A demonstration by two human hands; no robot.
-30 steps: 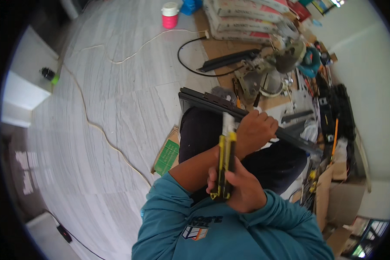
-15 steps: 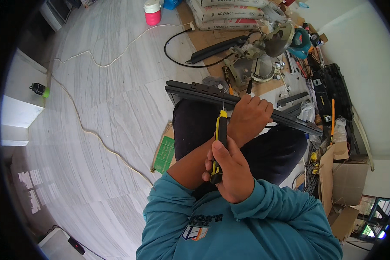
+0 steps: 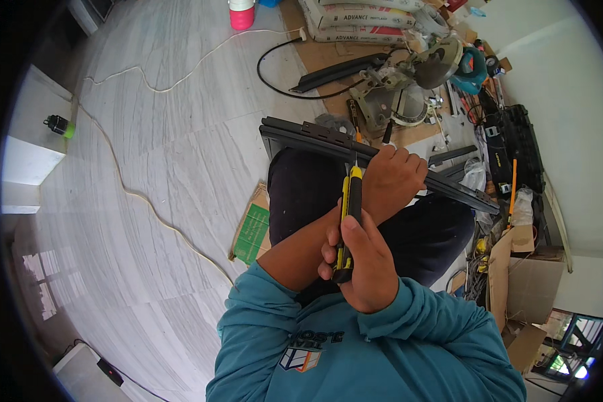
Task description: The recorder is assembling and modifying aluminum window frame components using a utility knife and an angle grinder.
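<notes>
A person in a teal long-sleeved shirt (image 3: 382, 355) looks down at their own crossed forearms. Nearest the camera, the right hand (image 3: 358, 264) is closed in a fist around a yellow and black utility knife (image 3: 347, 224), thumb along its side. The knife points away from the body, and its tip meets a long dark metal frame piece (image 3: 315, 137) just beside the other hand.

Just beyond, the left hand (image 3: 392, 181) is curled tightly around that frame piece, knuckles up, gripping it over the person's lap. The frame piece runs from the left, above the dark trousers (image 3: 301, 194), slanting down to the right past the knee. The left forearm crosses under the right wrist.

Beside the left thigh, a flat piece of cardboard with a green panel (image 3: 251, 231) lies on the pale marble-patterned floor (image 3: 147, 167). A thin white cord (image 3: 141, 197) snakes over the floor to the left.

Farther off, a mitre saw (image 3: 402, 87) sits on a brown board, with a black cable (image 3: 271, 74) looping beside it and another dark frame length (image 3: 342, 70) lying near. Stacked sacks (image 3: 355, 13) and a pink container (image 3: 242, 15) stand at the far edge. To the right, open cardboard boxes (image 3: 526, 281) and scattered tools line the wall.
</notes>
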